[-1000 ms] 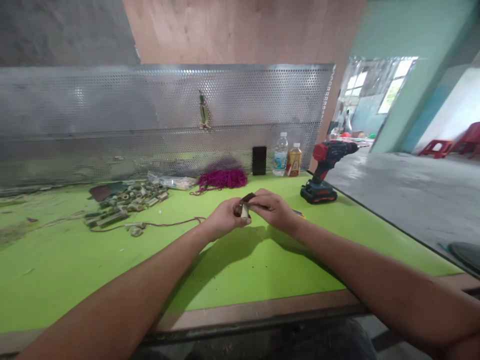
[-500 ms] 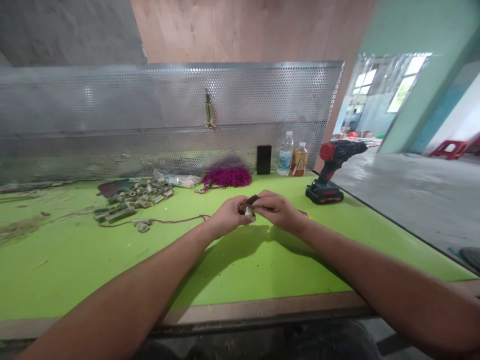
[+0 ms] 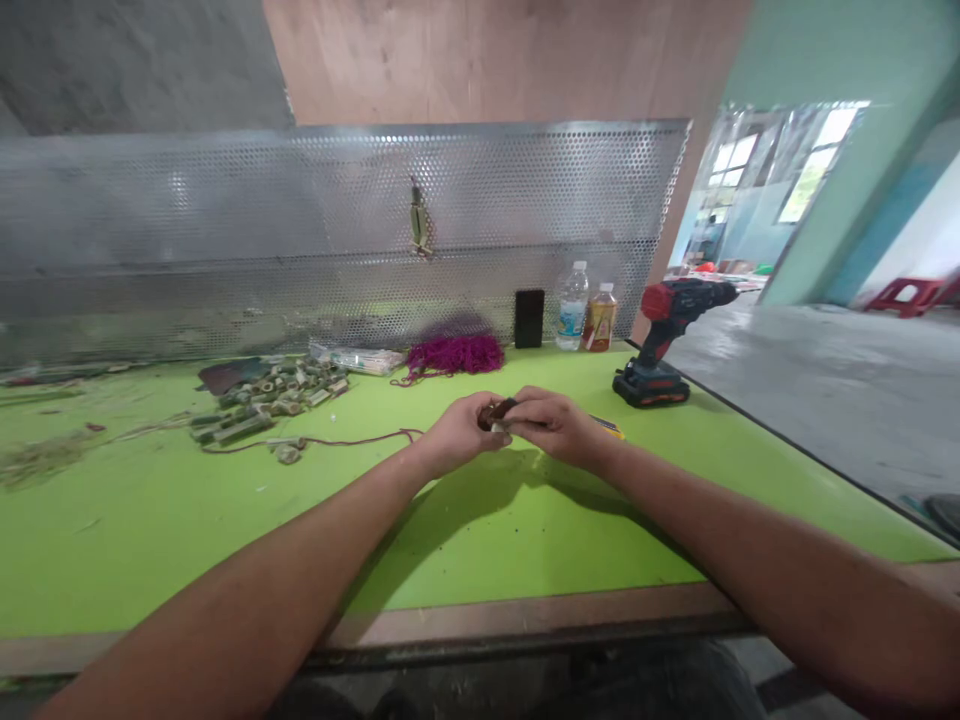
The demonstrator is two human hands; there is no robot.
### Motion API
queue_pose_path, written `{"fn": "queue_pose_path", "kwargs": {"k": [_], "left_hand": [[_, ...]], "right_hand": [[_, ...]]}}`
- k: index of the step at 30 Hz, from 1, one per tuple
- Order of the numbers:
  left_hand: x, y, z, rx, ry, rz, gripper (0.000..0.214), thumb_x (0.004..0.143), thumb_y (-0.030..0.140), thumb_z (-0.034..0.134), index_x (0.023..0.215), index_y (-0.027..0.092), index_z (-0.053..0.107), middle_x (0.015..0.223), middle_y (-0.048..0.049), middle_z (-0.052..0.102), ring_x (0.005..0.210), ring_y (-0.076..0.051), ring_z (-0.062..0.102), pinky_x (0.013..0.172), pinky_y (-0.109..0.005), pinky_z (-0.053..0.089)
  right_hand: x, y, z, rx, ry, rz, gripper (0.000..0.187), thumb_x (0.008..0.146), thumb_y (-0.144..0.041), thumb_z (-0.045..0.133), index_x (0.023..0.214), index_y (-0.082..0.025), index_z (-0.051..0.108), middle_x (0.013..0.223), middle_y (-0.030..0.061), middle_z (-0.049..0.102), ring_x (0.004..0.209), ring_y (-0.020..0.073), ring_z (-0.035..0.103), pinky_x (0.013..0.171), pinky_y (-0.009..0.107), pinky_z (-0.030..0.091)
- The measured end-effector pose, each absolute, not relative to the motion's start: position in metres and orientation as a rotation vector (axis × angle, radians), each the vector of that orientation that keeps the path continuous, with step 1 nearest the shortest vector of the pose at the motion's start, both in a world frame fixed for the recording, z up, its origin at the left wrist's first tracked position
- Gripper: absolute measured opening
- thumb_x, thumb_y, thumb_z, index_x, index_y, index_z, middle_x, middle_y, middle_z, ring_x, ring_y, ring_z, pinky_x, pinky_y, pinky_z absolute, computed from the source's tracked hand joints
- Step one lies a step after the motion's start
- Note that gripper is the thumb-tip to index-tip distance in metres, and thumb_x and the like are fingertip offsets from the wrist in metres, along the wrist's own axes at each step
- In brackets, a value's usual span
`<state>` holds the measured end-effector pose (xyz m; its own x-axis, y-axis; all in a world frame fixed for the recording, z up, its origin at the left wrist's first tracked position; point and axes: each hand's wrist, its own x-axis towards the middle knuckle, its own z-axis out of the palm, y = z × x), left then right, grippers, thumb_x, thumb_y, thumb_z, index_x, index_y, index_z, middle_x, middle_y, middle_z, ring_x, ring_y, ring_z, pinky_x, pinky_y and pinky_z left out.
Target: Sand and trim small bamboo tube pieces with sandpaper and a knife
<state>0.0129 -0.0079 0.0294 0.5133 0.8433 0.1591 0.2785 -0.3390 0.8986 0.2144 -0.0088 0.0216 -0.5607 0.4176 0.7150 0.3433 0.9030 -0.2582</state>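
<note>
The left hand [image 3: 459, 436] and right hand [image 3: 559, 427] pinch a small dark piece [image 3: 496, 411] between their fingers [image 3: 529, 403]; it is held just above the green bench [image 3: 150, 540]; a drill [image 3: 651, 340] stands beyond the right hand.

A green-topped workbench [image 3: 150, 530] is carrying a heap of short pale tube pieces [image 3: 266, 400], with a thin maroon cord [image 3: 352, 441] trailing beside them. Along the back, a plastic packet [image 3: 352, 359], a magenta cord tangle [image 3: 454, 354], a black upright slab [image 3: 529, 318], perhaps a phone, a water bottle [image 3: 572, 306] and an amber drink bottle [image 3: 600, 320] are standing in a row, while a red-and-black cordless drill [image 3: 651, 370] is standing on its battery.
</note>
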Motion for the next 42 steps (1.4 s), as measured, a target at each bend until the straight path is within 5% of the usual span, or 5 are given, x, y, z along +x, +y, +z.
{"fn": "queue_pose_path", "kwargs": {"k": [42], "left_hand": [[0.0139,-0.0093,0.0342,1.903,0.919,0.830,0.029,0.064,0.018,0.072,0.090,0.016,0.059,0.076,0.0018,0.058,0.070,-0.013,0.054,0.066,-0.027,0.044]], "right_hand": [[0.2123,-0.0154,0.0228,-0.560,-2.246,0.092,0.014,0.091,-0.017,0.059,0.094,-0.020,0.072,0.089,0.0059,0.064,0.082,0.0163,0.060,0.073,0.029,0.048]]}}
